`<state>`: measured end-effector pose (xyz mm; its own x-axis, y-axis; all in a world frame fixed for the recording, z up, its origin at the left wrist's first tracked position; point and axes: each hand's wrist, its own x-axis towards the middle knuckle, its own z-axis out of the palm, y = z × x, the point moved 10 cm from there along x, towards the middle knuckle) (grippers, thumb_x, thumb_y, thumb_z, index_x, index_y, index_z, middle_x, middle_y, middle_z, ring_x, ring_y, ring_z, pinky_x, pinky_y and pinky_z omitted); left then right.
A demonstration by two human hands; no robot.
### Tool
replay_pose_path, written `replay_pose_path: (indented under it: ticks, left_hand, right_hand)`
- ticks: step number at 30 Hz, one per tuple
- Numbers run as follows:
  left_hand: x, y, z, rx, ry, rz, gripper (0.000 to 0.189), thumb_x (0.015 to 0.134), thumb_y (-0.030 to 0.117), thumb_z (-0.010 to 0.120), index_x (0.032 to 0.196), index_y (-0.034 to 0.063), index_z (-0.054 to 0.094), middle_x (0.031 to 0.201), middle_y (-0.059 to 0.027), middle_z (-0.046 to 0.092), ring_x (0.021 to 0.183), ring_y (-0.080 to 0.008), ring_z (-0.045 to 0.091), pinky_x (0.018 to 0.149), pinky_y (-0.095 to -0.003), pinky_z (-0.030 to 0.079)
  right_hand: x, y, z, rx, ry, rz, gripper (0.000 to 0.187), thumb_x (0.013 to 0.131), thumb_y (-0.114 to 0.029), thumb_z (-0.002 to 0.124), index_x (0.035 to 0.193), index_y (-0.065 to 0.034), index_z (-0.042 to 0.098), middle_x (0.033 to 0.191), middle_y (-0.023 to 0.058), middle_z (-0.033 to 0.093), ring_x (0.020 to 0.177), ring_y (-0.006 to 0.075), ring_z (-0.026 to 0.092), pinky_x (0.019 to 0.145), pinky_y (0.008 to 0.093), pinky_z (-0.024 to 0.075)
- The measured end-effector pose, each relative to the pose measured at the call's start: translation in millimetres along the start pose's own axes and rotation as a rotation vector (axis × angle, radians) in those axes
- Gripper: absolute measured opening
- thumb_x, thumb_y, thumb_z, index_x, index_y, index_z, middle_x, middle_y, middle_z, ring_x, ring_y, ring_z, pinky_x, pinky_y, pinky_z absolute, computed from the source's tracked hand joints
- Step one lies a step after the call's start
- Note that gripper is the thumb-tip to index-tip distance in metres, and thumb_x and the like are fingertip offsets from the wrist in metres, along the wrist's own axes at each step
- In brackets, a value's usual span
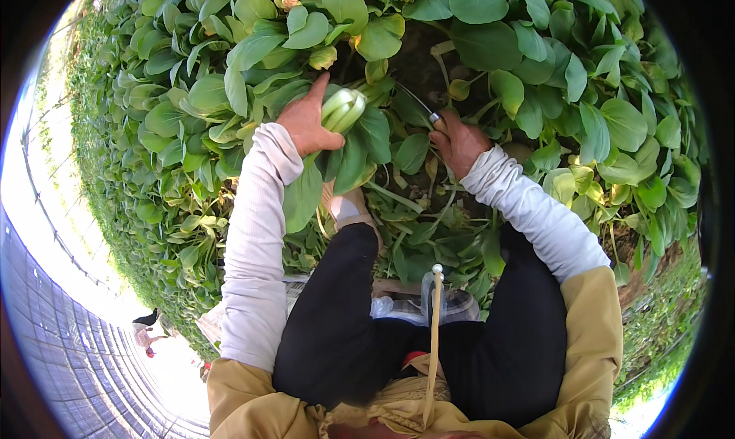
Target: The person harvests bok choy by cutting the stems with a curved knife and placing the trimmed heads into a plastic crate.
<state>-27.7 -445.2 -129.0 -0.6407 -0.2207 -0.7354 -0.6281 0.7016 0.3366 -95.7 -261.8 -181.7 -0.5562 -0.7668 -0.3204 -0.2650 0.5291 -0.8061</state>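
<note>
A pak choi head (344, 109) is in my left hand (305, 122), its pale stalks bundled between thumb and fingers. Its broad green leaves hang down below the hand. My right hand (463, 143) grips the wooden handle of a harvesting knife (418, 101) with a thin, slightly curved blade. The blade points up and left, among leaves to the right of the pak choi; its tip is partly lost in the foliage. Rooted pak choi plants (482, 43) stand close around both hands.
Dense rows of pak choi (172, 117) spread left and right. Cut stalks and loose leaves (402, 226) litter the soil between my legs, near my shoe (349, 203). A cord (434, 335) hangs before my chest. Another person (143, 330) is bent over at the far left.
</note>
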Motion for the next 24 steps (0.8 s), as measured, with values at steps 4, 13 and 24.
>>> replay_pose_path:
  ticks: [4, 13, 24]
  left_hand:
    - [-5.4, 1.8, 25.3, 0.250, 0.048, -0.055, 0.083, 0.054, 0.018, 0.062, 0.125, 0.0051, 0.021, 0.077, -0.0230, 0.055, 0.072, -0.0365, 0.054, 0.069, -0.0379, 0.043]
    - [-41.4, 3.0, 44.7, 0.394, 0.581, 0.107, 0.070, 0.054, 0.010, 0.063, 0.119, 0.0114, 0.038, 0.064, -0.0114, 0.056, 0.056, -0.0276, 0.056, 0.054, -0.0336, 0.046]
    - [-49.7, -1.4, 57.4, 0.412, 0.789, 0.246, 0.066, 0.054, 0.005, 0.060, 0.118, 0.0084, 0.040, 0.080, -0.0127, 0.058, 0.067, -0.0279, 0.057, 0.059, -0.0325, 0.047]
  right_hand:
    - [13.7, 20.6, 13.5, 0.004, -0.045, 0.028, 0.030, 0.078, -0.024, 0.050, 0.096, -0.0014, 0.043, 0.071, 0.0198, 0.056, 0.068, 0.0382, 0.053, 0.059, 0.0425, 0.0435]
    - [38.2, 37.6, 36.3, 0.054, -0.215, -0.018, 0.032, 0.080, -0.026, 0.047, 0.100, -0.0005, 0.043, 0.078, 0.0176, 0.056, 0.074, 0.0358, 0.053, 0.064, 0.0390, 0.0418]
    - [54.3, 36.3, 38.8, -0.181, -0.331, -0.128, 0.023, 0.079, -0.021, 0.048, 0.092, -0.0020, 0.044, 0.075, 0.0156, 0.053, 0.070, 0.0322, 0.052, 0.061, 0.0373, 0.0411]
